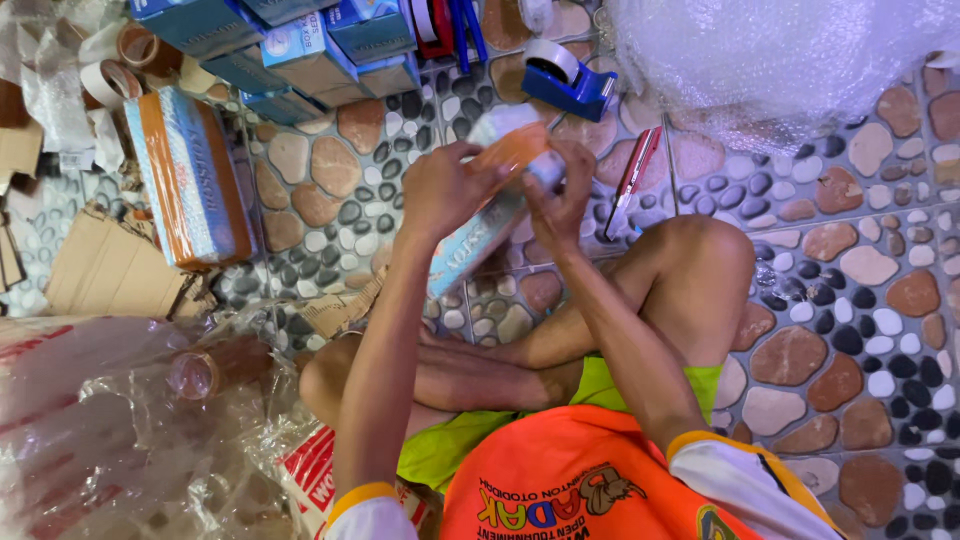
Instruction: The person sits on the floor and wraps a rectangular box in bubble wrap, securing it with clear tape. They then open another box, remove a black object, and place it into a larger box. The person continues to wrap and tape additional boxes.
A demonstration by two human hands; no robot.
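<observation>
Both hands grip the box [480, 225]: L hand [445, 190] closed on its upper end, R hand [560, 195] pinching beside it. Tape dispenser [565, 80] sits just past the box, red cutter [632, 180] to its right.

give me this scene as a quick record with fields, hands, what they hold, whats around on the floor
setting: person sitting cross-legged on a pebble-pattern tiled floor
left hand: grips the upper part of a long box
right hand: on the box's top end, by an orange strip of tape
box state: bubble-wrapped, tilted, off the floor
near right: red-handled cutter, blue tape dispenser
left: orange-taped wrapped parcel, cardboard scraps
top: stacked blue boxes, bubble wrap
</observation>
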